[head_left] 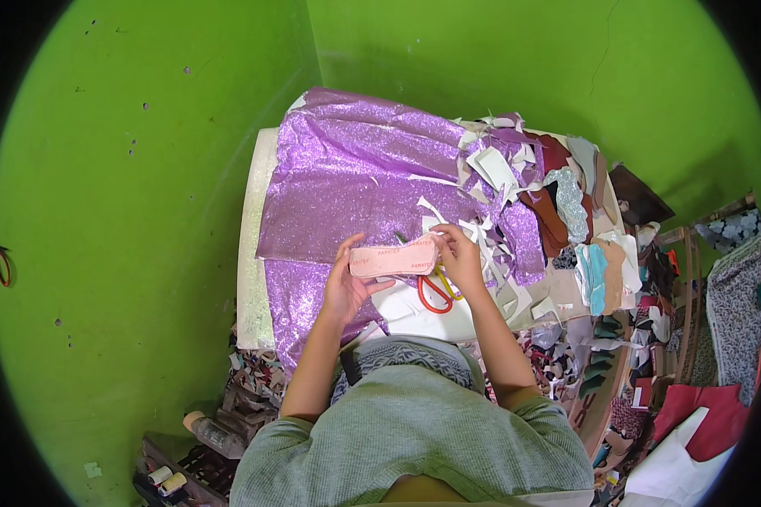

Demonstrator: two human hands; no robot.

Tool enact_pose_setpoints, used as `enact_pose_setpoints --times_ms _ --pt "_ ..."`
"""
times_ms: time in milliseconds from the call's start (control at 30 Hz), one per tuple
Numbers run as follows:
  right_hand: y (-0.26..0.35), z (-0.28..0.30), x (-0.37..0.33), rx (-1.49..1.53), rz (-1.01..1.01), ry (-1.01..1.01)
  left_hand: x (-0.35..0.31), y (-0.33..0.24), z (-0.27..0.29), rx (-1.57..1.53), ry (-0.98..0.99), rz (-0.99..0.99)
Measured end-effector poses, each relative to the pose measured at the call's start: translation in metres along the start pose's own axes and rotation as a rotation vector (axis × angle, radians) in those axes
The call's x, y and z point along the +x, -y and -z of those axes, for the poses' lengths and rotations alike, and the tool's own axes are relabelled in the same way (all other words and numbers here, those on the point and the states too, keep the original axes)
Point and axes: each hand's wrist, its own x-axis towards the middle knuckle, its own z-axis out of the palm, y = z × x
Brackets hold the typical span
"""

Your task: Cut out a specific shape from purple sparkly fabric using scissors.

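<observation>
Between my two hands is a pale pink flat piece (pixel 391 258) with red print, long, rounded at the ends and narrower in the middle, like a shoe sole pattern piece. My left hand (pixel 343 283) supports its left end, fingers along the edge and thumb stretched out below. At the right end, my right hand (pixel 460 256) pinches it between thumb and fingers. Just under the piece lie scissors with red and yellow handles (pixel 434 299), their blades mostly hidden. Glittery purple fabric (pixel 338 198) spreads beneath and beyond my hands.
White and purple offcuts (pixel 492 169) litter the table's right part. Stacks of brown cut pieces (pixel 545 224) and turquoise pieces (pixel 594 275) sit near its right edge. Scraps (pixel 262 372) cover the floor. A bottle (pixel 214 433) lies lower left. Green walls (pixel 186 169) rise behind.
</observation>
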Motion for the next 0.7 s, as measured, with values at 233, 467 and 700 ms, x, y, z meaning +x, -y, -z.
enact_pose_setpoints --times_ms 233,467,700 --pt "-0.01 -0.007 0.002 -0.025 -0.064 0.06 0.003 0.005 0.02 0.196 -0.095 0.077" --pt "-0.03 -0.014 0.001 -0.141 -0.003 0.04 0.02 -0.004 0.019 0.449 -0.242 0.008" --pt "-0.034 -0.018 -0.015 -0.159 -0.149 0.186 0.036 -0.023 0.021 0.855 -0.202 -0.336"
